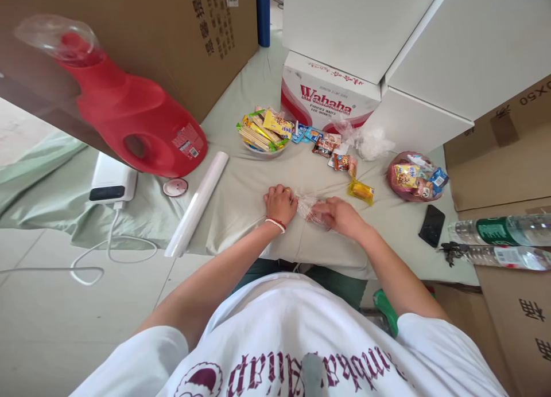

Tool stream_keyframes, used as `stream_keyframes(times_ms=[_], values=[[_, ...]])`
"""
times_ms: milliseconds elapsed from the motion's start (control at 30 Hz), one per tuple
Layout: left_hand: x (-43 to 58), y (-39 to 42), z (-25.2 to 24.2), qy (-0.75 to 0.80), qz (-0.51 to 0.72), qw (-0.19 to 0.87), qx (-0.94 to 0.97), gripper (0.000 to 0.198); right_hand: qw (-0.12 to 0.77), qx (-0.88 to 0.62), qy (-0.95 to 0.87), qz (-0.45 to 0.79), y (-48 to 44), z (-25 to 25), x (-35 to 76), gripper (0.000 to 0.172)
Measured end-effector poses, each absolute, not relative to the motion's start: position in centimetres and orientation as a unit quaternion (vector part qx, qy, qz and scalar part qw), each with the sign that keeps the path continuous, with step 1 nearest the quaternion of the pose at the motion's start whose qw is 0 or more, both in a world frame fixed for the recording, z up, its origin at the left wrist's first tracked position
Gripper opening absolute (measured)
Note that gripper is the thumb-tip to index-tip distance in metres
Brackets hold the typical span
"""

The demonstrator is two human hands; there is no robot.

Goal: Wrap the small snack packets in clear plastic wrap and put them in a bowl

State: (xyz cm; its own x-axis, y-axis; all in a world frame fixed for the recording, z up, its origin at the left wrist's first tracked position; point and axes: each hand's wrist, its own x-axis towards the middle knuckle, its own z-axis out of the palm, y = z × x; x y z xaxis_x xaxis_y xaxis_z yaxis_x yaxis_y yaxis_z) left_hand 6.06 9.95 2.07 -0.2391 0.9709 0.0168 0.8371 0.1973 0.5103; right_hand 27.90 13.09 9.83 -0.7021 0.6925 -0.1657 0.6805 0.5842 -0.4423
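Observation:
A small clear plastic bag with snacks inside lies on the pale green cloth between my two hands. My left hand, a red and white bracelet on its wrist, has its fingers closed on the bag's left end. At the bag's right end my right hand is closed on the plastic as well. A yellow snack packet lies just beyond my right hand. Loose packets are scattered further back.
A clear bowl of snack sticks, a pink bowl of packets, a Wahaha box, a red jug, a white roll, a power bank, a black phone and two water bottles surround the cloth.

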Motion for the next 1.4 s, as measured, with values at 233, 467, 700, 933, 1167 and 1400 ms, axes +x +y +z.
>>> stream_keyframes(times_ms=[233, 467, 700, 933, 1167, 1400], values=[[5.6, 10.1, 3.7, 0.731, 0.292, 0.293, 0.542, 0.008, -0.046, -0.414, -0.902, 0.116, 7.0, 7.3, 27.0, 0.048], [11.0, 8.1, 6.0, 0.565, 0.330, 0.358, 0.666, 0.008, 0.079, -0.409, -0.889, 0.192, 6.3, 5.9, 27.7, 0.037], [12.7, 5.6, 4.1, 0.520, 0.246, 0.260, 0.776, 0.027, 0.254, -0.537, -0.738, 0.319, 3.9, 5.2, 32.9, 0.034], [12.8, 4.9, 3.4, 0.507, 0.189, 0.191, 0.819, 0.055, 0.236, -0.666, -0.692, 0.149, 4.5, 3.4, 35.3, 0.046], [13.7, 4.6, 3.1, 0.481, 0.164, 0.141, 0.850, 0.047, 0.261, -0.623, -0.694, 0.250, 7.6, 6.3, 31.2, 0.021], [9.9, 2.2, 3.6, 0.469, 0.173, 0.161, 0.851, 0.037, 0.086, -0.567, -0.806, 0.146, 9.5, 6.5, 24.6, 0.026]])
